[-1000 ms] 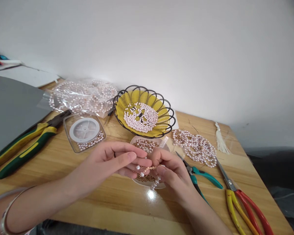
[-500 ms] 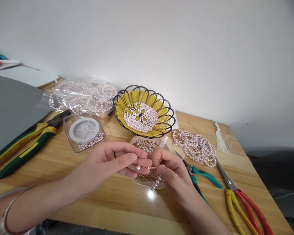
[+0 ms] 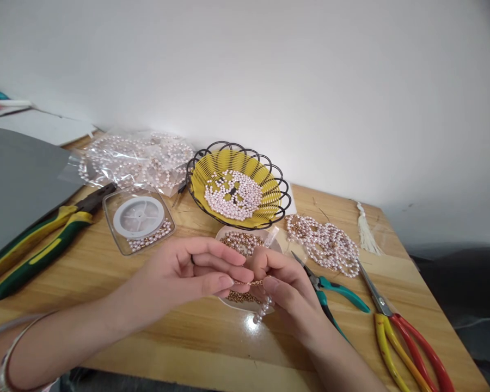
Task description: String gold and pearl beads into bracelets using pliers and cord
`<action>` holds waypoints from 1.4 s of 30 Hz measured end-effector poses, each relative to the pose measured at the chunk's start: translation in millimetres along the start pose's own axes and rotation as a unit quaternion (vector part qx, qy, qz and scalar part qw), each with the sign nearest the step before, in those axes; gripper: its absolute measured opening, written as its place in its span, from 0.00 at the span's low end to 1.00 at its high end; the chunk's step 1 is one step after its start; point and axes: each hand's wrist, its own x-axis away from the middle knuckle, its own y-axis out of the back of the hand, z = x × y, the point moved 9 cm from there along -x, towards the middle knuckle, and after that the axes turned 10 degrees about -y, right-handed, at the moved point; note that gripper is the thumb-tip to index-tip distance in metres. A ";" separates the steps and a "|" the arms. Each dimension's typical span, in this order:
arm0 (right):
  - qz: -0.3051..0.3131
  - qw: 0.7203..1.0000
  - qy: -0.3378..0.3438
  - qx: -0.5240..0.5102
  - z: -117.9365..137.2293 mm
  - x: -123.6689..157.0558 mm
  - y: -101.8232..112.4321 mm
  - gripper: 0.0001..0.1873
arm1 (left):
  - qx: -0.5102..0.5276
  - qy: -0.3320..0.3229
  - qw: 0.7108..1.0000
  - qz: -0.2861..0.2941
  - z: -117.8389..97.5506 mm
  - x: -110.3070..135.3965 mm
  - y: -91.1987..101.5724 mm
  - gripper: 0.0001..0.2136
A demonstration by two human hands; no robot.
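Observation:
Between my two hands a short gold chain (image 3: 251, 283) is stretched, with a strand of pearl beads (image 3: 262, 311) hanging below it. My left hand (image 3: 206, 269) pinches the chain's left end between thumb and fingers; the pearl at that end is covered by the thumb. The other end is gripped by the thumb and bent forefinger of my right hand (image 3: 283, 280). Under the hands sits a white dish (image 3: 222, 234), partly hidden, holding small gold beads (image 3: 240, 296) and pink pearls.
Behind stands a yellow basket (image 3: 196, 174) of loose pearls. Left are a clear box with a white spool (image 3: 139, 216), green-yellow pliers (image 3: 61, 239) and bagged pearl strands (image 3: 134, 158). Right are pearl strands (image 3: 324, 245), teal pliers (image 3: 343, 294), scissors (image 3: 392, 326) and a tassel (image 3: 367, 231).
My left thumb has come down over the pearl at the chain's end, closing on it. The right hand keeps its grip, and the view has shifted slightly.

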 end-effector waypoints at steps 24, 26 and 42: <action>-0.258 0.954 0.142 0.065 63.0 23.4 87.7 0.22 | -0.081 -0.084 0.993 -0.033 -14.4 -1.8 14.4 0.07; -0.380 0.898 0.124 0.184 75.1 38.3 119.6 0.22 | -0.100 -0.096 0.989 -0.051 -16.5 -2.0 19.1 0.07; -0.411 0.825 0.002 0.387 56.4 23.5 159.6 0.18 | -0.189 -0.139 0.968 -0.086 -25.6 -11.7 30.9 0.08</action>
